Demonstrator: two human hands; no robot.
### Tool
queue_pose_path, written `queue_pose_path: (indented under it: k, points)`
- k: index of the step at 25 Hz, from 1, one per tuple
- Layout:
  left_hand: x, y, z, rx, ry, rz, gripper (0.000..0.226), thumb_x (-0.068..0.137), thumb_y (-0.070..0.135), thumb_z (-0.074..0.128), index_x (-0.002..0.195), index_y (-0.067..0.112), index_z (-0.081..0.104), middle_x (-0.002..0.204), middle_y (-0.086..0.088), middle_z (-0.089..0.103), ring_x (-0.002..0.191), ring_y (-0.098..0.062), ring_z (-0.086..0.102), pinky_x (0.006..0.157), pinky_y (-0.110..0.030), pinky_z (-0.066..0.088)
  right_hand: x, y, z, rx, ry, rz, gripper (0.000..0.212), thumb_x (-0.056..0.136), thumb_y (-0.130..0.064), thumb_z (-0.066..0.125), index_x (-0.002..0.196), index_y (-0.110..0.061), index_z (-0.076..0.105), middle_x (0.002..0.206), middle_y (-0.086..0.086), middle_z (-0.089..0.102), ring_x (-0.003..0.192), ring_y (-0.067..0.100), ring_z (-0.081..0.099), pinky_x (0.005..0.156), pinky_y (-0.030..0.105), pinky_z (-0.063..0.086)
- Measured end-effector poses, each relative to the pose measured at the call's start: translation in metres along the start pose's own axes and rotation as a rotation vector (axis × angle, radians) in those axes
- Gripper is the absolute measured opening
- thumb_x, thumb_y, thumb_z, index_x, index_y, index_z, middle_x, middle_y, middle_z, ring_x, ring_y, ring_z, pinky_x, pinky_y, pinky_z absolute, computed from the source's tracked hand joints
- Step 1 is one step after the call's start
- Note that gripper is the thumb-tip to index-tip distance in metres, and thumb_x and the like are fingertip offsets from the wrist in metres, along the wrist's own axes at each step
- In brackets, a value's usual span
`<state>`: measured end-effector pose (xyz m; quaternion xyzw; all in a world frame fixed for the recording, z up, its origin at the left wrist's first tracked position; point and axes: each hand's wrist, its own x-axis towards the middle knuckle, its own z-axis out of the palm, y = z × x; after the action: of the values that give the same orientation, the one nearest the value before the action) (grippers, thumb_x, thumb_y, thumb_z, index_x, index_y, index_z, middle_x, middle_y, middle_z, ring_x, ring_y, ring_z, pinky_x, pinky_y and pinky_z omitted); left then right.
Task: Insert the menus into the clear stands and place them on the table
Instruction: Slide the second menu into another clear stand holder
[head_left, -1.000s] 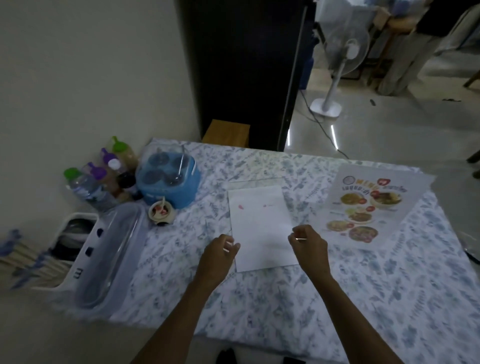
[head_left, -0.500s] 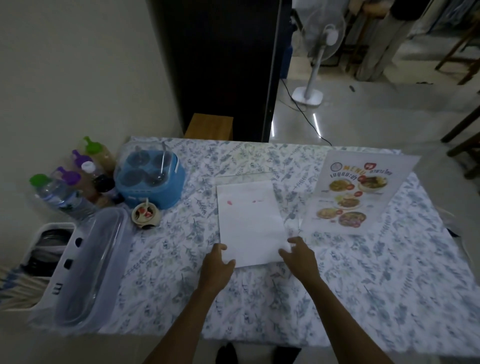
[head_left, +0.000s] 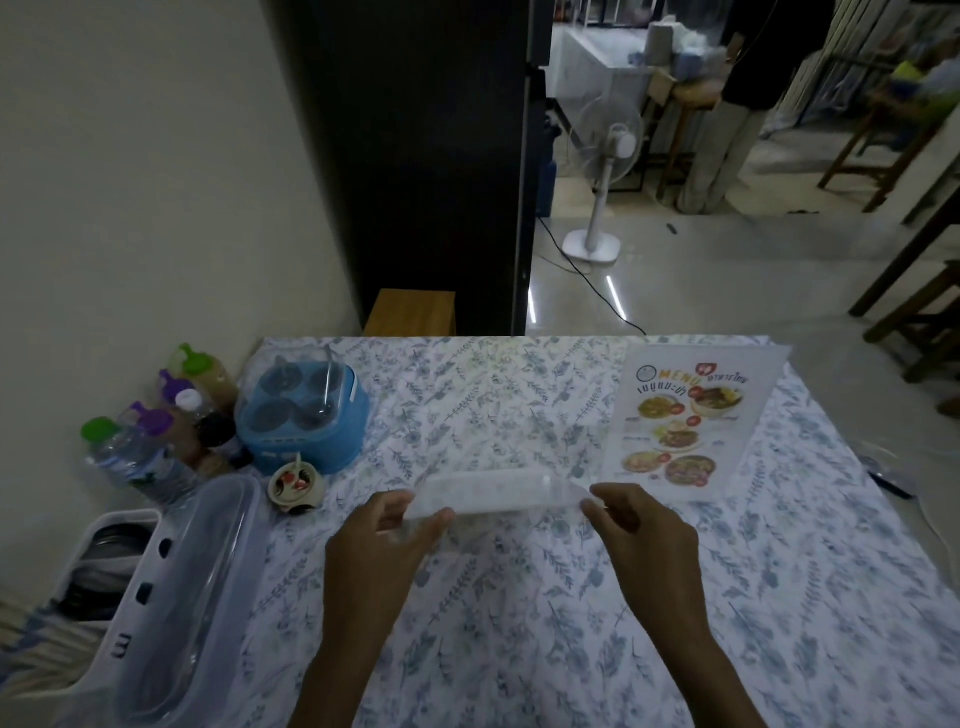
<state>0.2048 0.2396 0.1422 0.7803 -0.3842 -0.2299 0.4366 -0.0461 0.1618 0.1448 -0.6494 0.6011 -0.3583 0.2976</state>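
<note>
Both hands have lifted the stand and sheet that lay flat on the table a moment ago; it now hangs between them, tipped nearly edge-on to the camera and blurred. Left hand (head_left: 387, 540) pinches the left end of the clear stand (head_left: 488, 493), thumb and fingers closed on its edge; right hand (head_left: 641, 530) pinches the right end the same way. Whether the white sheet sits fully inside is too blurred to tell. It is held above the floral tablecloth (head_left: 519, 623), near the middle of the table, apart from the finished menu stand (head_left: 685, 421) standing at the far right.

To do this step well, I would judge: keep an even grip on both ends so the acrylic does not twist, turn the printed face outward, check the sheet is seated square, then set the base down flat and let go only once it stands by itself, clear of the blue condiment caddy (head_left: 301, 415) and small sauce cup (head_left: 295, 486).

Readable print: "MENU" in orange on the standing card, with Thai script beside and beneath it that I cannot make out
</note>
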Motion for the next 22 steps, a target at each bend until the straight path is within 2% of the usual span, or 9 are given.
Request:
queue_pose_path:
  k: [2,4,9,13,17,20,22]
  points:
    - [0.007,0.005,-0.005,0.000,0.001,0.064,0.033,0.072,0.044,0.085,0.101,0.030,0.074,0.096,0.013,0.071,0.088,0.002,0.066,0.074,-0.019,0.052,0.012,-0.009,-0.006,0.015,0.039,-0.058,0.015,0.087,-0.032,0.073,0.100,-0.026,0.074,0.083,-0.018,0.072,0.079,-0.012,0.065,0.069,0.005,0.051]
    - [0.022,0.014,-0.006,-0.008,0.032,0.121,0.025,0.077,0.039,0.082,0.099,0.029,0.075,0.093,0.011,0.072,0.086,0.001,0.067,0.075,-0.025,0.056,0.031,-0.018,-0.004,0.020,0.066,-0.119,0.010,0.089,-0.032,0.071,0.096,-0.026,0.075,0.081,-0.016,0.073,0.077,-0.007,0.067,0.069,0.015,0.056]
    - [0.075,0.031,0.008,0.085,0.119,0.188,0.027,0.084,0.050,0.071,0.089,0.023,0.070,0.086,0.007,0.068,0.079,-0.007,0.064,0.065,-0.032,0.053,0.092,-0.030,0.019,0.069,0.141,-0.229,0.012,0.094,-0.033,0.065,0.092,-0.024,0.072,0.083,-0.011,0.074,0.079,0.001,0.068,0.068,0.029,0.058]
    - [0.120,0.033,0.020,0.178,0.109,0.201,0.028,0.089,0.053,0.064,0.075,0.031,0.056,0.083,0.001,0.065,0.073,-0.018,0.062,0.059,-0.035,0.050,0.131,-0.035,0.037,-0.185,0.187,-0.280,0.020,0.100,-0.037,0.051,0.100,-0.026,0.068,0.088,-0.003,0.073,0.074,0.012,0.067,0.061,0.034,0.057]
    - [0.157,0.036,0.025,0.250,0.085,0.191,0.037,0.089,0.060,0.058,0.068,0.030,0.052,0.075,-0.001,0.063,0.067,-0.022,0.060,0.055,-0.034,0.046,0.167,-0.046,0.051,-0.548,0.214,-0.322,0.017,0.099,-0.031,0.051,0.098,-0.023,0.066,0.074,-0.001,0.066,0.056,0.019,0.061,0.047,0.032,0.051]
    - [0.173,0.041,0.027,0.296,0.051,0.157,0.041,0.090,0.058,0.058,0.068,0.024,0.053,0.072,0.000,0.061,0.066,-0.021,0.059,0.056,-0.032,0.043,0.187,-0.046,0.058,-0.612,0.180,-0.301,0.011,0.096,-0.022,0.056,0.101,-0.024,0.065,0.070,-0.003,0.066,0.053,0.018,0.059,0.046,0.032,0.053]
    - [0.176,0.044,0.027,0.327,0.043,0.151,0.039,0.093,0.053,0.058,0.069,0.022,0.052,0.068,0.003,0.058,0.063,-0.019,0.056,0.055,-0.030,0.039,0.194,-0.042,0.064,-0.613,0.153,-0.276,0.027,0.093,-0.017,0.058,0.116,-0.030,0.062,0.071,-0.003,0.067,0.051,0.017,0.059,0.045,0.033,0.054]
